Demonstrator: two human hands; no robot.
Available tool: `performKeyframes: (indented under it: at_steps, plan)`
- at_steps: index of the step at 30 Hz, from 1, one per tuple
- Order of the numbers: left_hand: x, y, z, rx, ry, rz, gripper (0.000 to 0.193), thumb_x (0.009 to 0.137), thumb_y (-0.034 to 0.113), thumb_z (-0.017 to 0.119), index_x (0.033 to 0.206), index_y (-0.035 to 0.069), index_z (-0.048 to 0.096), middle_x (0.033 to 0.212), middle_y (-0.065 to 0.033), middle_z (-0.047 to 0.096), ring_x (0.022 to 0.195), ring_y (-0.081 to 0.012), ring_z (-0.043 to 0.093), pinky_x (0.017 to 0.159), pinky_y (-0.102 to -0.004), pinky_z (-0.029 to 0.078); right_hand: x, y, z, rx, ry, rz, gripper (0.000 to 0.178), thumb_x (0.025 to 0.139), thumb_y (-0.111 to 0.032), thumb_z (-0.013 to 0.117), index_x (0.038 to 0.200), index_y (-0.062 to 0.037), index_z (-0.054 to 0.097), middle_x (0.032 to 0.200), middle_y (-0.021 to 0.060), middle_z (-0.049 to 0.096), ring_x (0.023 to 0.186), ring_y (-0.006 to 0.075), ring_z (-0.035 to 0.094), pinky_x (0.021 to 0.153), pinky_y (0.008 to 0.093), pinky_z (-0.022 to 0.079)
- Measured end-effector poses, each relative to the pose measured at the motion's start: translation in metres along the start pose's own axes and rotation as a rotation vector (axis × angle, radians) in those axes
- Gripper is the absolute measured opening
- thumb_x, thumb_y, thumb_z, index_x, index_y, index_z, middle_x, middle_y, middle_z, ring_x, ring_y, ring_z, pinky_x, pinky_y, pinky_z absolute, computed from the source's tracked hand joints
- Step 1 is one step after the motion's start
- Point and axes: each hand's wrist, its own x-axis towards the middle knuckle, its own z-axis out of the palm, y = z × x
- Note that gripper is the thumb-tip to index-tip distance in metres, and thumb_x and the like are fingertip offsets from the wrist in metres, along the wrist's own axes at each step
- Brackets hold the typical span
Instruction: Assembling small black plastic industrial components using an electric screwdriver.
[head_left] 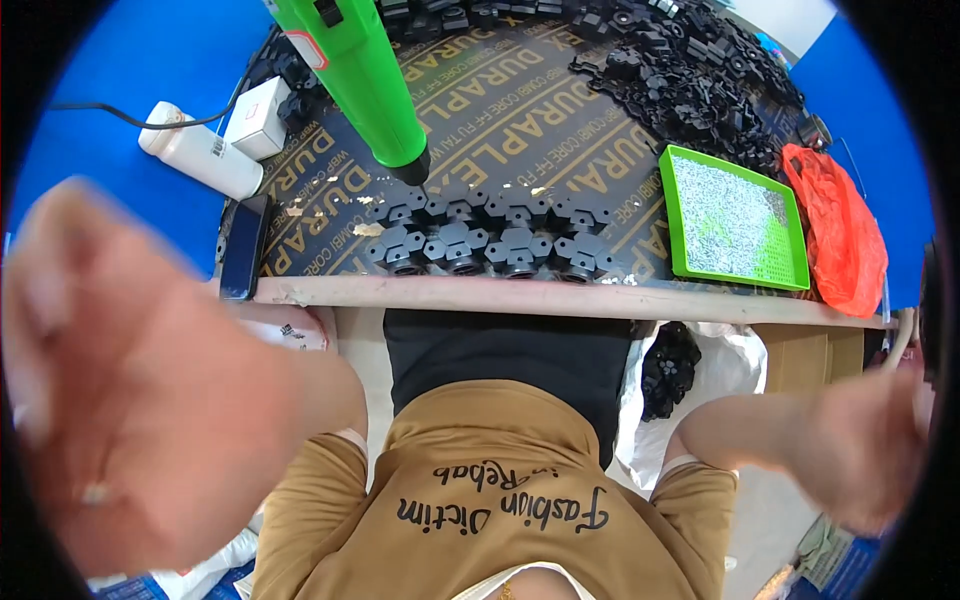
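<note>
We see two hands, both raised near the camera and badly blurred: the left hand [150, 380] looms large at the left, and the right hand [865, 450] is off at the far right, so we cannot tell whether either is open, closed or gripping something. Both appear this side of the table [500, 293], whose pale front edge runs between them. Just behind that edge, in front of the torso, we count eight black parts [457, 245], set close together in two rows of four, with flat, many-sided tops. Over the rear row, toward its left end, one green electric screwdriver [362, 90] points its bit downward. To the left we find one dark phone [246, 248] by the edge, then one white bottle [205, 150] and one white box [258, 118] beside it. To the right is one green tray [677, 225] of small pale pieces [722, 210], with one red plastic bag [838, 235] next to it. Farther back lies one large heap of black pieces [690, 90], too jumbled for us to count.
</note>
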Motion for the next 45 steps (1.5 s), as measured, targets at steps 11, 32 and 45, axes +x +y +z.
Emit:
performKeyframes:
  at_steps: [11,32,45]
  plan:
    - [-0.109,-0.198,0.103,0.876,-1.4,-0.476,0.015,0.077,0.014,0.063,0.087,0.006,0.072,0.089,-0.0134,0.068,0.089,-0.03,0.065,0.076,-0.039,0.051,-0.093,0.091,-0.031,-0.767,-1.266,0.859,0.018,0.078,-0.008,0.062,0.092,0.0033,0.066,0.087,0.0217,0.063,0.081,0.0382,0.061,0.074,0.0428,0.047]
    - [-0.132,-0.224,0.117,0.843,-1.239,-0.537,0.017,0.073,0.01,0.064,0.087,0.003,0.069,0.088,-0.0176,0.068,0.086,-0.0313,0.067,0.075,-0.0409,0.053,-0.124,0.108,-0.049,-0.586,-0.943,0.982,0.015,0.079,-0.004,0.063,0.091,0.0045,0.064,0.08,0.0183,0.066,0.068,0.025,0.062,0.067,0.0336,0.047]
    - [-0.086,-0.119,-0.002,0.6,-0.588,-0.775,0.013,0.076,-0.009,0.062,0.083,-0.001,0.069,0.082,-0.0071,0.064,0.077,-0.0145,0.062,0.065,-0.025,0.049,-0.13,0.024,0.02,-0.119,-0.585,0.836,0.009,0.074,0.007,0.067,0.081,0.002,0.067,0.083,0.0104,0.067,0.078,0.0198,0.065,0.07,0.028,0.05]
